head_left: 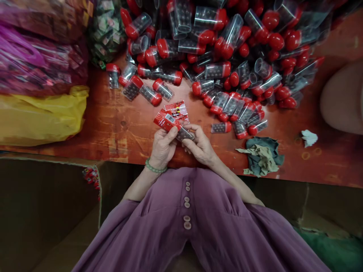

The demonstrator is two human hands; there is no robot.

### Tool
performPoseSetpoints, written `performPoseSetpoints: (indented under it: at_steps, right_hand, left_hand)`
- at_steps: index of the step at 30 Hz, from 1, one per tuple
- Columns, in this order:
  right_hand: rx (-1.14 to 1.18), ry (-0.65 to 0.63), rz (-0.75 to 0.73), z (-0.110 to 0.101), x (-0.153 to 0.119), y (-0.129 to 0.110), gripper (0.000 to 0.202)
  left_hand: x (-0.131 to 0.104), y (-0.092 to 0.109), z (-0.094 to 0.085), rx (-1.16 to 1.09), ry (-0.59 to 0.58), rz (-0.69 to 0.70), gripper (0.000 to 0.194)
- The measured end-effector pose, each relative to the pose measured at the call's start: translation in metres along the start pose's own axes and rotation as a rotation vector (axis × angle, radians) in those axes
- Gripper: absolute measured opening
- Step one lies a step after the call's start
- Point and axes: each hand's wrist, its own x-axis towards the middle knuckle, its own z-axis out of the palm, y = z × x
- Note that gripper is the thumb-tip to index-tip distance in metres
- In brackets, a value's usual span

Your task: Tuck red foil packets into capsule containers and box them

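My left hand [163, 146], with a green bead bracelet at its wrist, pinches a red printed card [167, 119] that bears a white barcode label. In my right hand [202, 146] is a small clear tube [185, 133] of dark balls, its fingers closed round the far end. The tube's other end meets the card at my left thumb; whether it sits inside the card or behind it I cannot tell. Another red printed piece [178, 108] with a yellow figure shows just behind the card. Red-capped tubes [163, 90] lie on the table beyond my hands.
A large heap of red-capped clear tubes [212, 70] covers the table's far side. Bags of packets [56, 68] and a yellow bag [42, 113] stand at left. Crumpled cloths [262, 155] and a white scrap [309, 138] lie right. Cardboard boxes [42, 196] stand below the table edge.
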Motion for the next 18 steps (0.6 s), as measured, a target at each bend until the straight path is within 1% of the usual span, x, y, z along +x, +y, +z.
performPoseSetpoints:
  at_steps: [3,4,6,8,13,15,18]
  right_hand:
    - [-0.217,0.026,-0.086,-0.001,0.000,-0.002,0.038]
    - [-0.262,0.025,-0.088,-0.001,0.000,-0.002,0.040]
    - [-0.277,0.026,-0.065,-0.002,-0.001,-0.001,0.046]
    - [-0.214,0.026,-0.027,-0.002,-0.001,0.000,0.052]
    - [0.028,-0.032,0.137,-0.001,-0.002,0.000,0.059]
    - [0.103,-0.054,0.177,0.000,-0.002,0.000,0.061]
    - [0.162,-0.067,0.200,0.000,0.000,0.003,0.062]
  left_hand:
    - [0.001,-0.003,0.001,-0.017,0.057,0.022,0.037]
    - [0.002,-0.004,0.000,-0.016,0.068,0.029,0.037]
    - [0.002,-0.005,-0.001,-0.010,0.071,0.030,0.037]
    - [0.001,-0.006,-0.001,-0.006,0.046,0.014,0.037]
    - [-0.007,-0.007,0.000,0.071,-0.090,-0.100,0.039]
    - [-0.010,-0.006,-0.001,0.087,-0.118,-0.124,0.040]
    - [-0.013,-0.004,-0.004,0.093,-0.132,-0.124,0.036]
